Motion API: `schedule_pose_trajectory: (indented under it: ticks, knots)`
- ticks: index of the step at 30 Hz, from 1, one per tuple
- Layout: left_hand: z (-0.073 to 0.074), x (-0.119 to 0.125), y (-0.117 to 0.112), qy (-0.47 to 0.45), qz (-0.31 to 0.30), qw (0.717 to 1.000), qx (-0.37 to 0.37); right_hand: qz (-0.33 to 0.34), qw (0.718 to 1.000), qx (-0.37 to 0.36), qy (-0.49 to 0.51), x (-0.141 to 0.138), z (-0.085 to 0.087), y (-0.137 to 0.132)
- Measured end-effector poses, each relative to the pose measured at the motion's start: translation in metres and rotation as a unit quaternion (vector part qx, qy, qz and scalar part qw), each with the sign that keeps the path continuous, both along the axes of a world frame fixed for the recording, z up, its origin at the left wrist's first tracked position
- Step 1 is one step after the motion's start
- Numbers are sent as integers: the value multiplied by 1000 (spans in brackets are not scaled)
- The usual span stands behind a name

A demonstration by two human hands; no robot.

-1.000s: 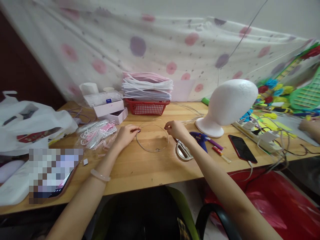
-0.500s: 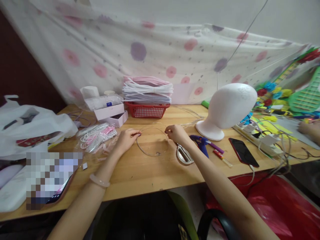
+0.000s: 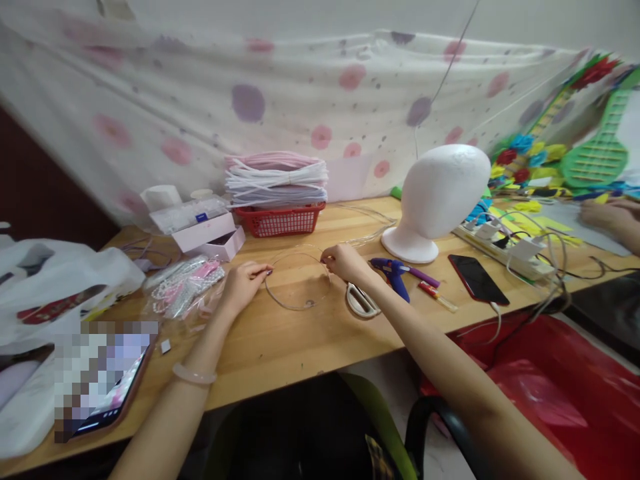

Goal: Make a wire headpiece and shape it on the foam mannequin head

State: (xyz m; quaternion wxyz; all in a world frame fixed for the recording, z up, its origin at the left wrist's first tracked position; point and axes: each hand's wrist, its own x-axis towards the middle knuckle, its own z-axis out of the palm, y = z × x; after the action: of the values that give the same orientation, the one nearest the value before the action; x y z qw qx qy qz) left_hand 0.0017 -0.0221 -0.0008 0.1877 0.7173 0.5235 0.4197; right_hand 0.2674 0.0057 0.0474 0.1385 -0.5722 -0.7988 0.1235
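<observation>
A thin wire hoop (image 3: 289,308) is held just over the wooden table, its outline roughly round. My left hand (image 3: 243,287) pinches the hoop's left side between thumb and fingers. On the opposite side, my right hand (image 3: 345,263) has its fingertips closed on the wire. White-handled scissors (image 3: 361,303) lie under my right wrist, partly hidden by it. A blue glue gun (image 3: 393,275) rests just right of that forearm, beside a purple stick (image 3: 424,277). Left of my left hand is a clear bag of pearl strings and pink pieces (image 3: 187,287).
A white foam head (image 3: 440,200) stands at the back right. Behind the hoop sits a red basket (image 3: 283,221) stacked with fuzzy stems. A phone (image 3: 479,279), a power strip (image 3: 520,253) and cables lie rightward. Another person's hand (image 3: 607,220) is at far right.
The view has turned slightly to the right, so most things sit further left in the picture. Both hands keep their hold on the wire hoop, with little change in pose.
</observation>
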Motion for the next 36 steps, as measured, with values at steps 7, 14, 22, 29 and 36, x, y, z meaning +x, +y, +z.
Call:
schedule_pose_trajectory:
  ticks: [7,14,22,29,36]
  knots:
    - [1,-1,-2,7,20,1000,7,5,1000,18,11,1,-3,-6]
    - [6,2,-6,13,37,999,3,17,999,33,15,5,-11,-6]
    - [5,9,-13,3,63,998,-13,-1,1000,28,12,5,-25,-12]
    - [4,15,-18,33,76,996,19,-26,998,51,23,11,-30,-15]
    - [0,19,-24,-10,95,995,3,-59,994,42,80,13,-32,-16]
